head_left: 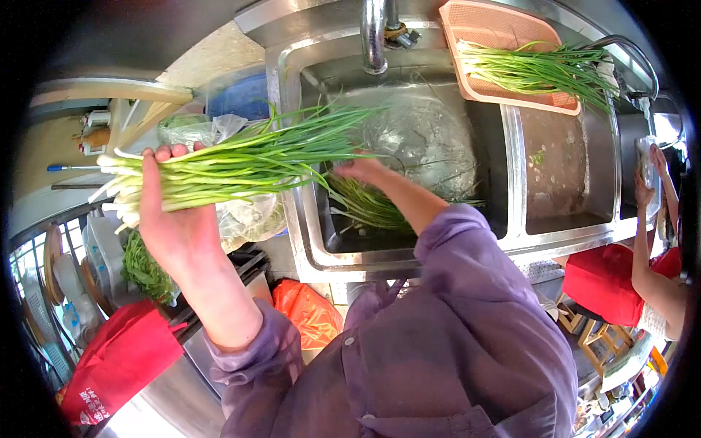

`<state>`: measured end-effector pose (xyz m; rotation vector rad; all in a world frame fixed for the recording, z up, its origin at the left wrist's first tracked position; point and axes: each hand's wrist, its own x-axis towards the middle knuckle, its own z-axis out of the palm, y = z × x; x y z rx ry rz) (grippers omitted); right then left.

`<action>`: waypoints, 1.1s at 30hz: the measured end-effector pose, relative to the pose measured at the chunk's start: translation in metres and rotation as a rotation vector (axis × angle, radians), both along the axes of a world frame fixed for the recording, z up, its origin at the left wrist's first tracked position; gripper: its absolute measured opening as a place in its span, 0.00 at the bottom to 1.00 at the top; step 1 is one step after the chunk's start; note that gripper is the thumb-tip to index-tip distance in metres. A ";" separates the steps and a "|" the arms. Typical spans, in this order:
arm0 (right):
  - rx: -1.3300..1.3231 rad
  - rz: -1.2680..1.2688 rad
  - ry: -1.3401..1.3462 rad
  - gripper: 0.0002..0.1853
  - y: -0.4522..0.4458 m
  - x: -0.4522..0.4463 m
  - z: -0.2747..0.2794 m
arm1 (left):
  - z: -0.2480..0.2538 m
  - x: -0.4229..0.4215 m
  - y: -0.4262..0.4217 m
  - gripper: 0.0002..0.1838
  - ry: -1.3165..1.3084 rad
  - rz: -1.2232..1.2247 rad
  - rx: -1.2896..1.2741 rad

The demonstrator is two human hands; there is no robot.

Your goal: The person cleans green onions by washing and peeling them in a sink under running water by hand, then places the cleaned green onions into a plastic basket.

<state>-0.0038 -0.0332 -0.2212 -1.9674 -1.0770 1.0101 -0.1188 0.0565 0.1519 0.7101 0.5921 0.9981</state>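
A thick bunch of scallions (248,164) lies across my left hand (175,233), its fingers wrapped round it near the white root ends. The green tips stretch right over the left edge of the sink. My right hand (358,169) is over the left basin, close to those tips; motion blurs its fingers, so I cannot tell whether it grips anything. Below it, more scallions (372,204) lie in the water of the metal sink (298,219). A pink plastic basket (504,101) on the sink's far edge holds another pile of scallions (533,69).
A faucet (374,36) stands over the left basin. The middle basin (555,190) has green scraps on its bottom. At the far right, another person's hands (646,186) hold a clear container near a running tap. Bagged vegetables and an orange-red bag (307,314) are at the left.
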 end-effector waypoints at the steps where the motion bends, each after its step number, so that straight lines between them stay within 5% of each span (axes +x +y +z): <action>1: 0.009 0.016 -0.023 0.20 0.001 -0.012 -0.008 | 0.001 -0.001 0.000 0.05 0.000 0.000 0.002; 4: -0.204 0.105 -0.095 0.20 -0.002 0.008 -0.036 | 0.000 -0.002 -0.002 0.05 0.027 0.025 0.010; 6: -0.345 -0.076 0.175 0.19 -0.030 0.063 -0.014 | -0.005 -0.006 -0.001 0.05 0.010 0.015 0.003; 9: -0.473 -0.456 -0.172 0.14 -0.071 0.099 -0.100 | -0.014 -0.010 0.000 0.05 -0.023 0.015 -0.028; 14: -0.323 -0.557 -0.555 0.14 -0.079 0.099 -0.044 | -0.027 -0.010 -0.002 0.06 0.023 0.028 -0.040; 16: -0.239 -0.433 -0.380 0.19 -0.054 0.110 -0.032 | -0.029 -0.009 -0.003 0.07 0.029 0.009 -0.035; 18: -0.072 -0.572 0.316 0.24 -0.031 0.105 -0.085 | -0.030 -0.008 -0.002 0.07 0.044 0.025 -0.039; 20: -0.326 -0.447 0.188 0.26 -0.024 0.077 -0.006 | -0.030 -0.005 -0.003 0.07 0.056 0.036 -0.044; 24: -0.215 0.004 0.021 0.26 -0.026 0.076 -0.010 | -0.033 -0.005 -0.004 0.06 0.046 0.006 -0.041; 26: -0.238 -0.262 -0.093 0.27 -0.044 0.094 -0.021 | -0.035 -0.008 -0.005 0.06 0.043 -0.007 -0.051; 29: -0.452 -0.326 -0.088 0.22 -0.059 0.120 -0.011 | -0.043 -0.012 -0.004 0.05 0.024 -0.032 -0.064; 31: 0.022 -0.639 0.257 0.15 -0.057 0.133 -0.039 | -0.049 -0.014 -0.007 0.05 0.005 -0.040 -0.074; 33: 0.166 -0.578 0.456 0.11 -0.055 0.138 0.022 | -0.054 -0.008 -0.014 0.06 0.032 -0.044 -0.093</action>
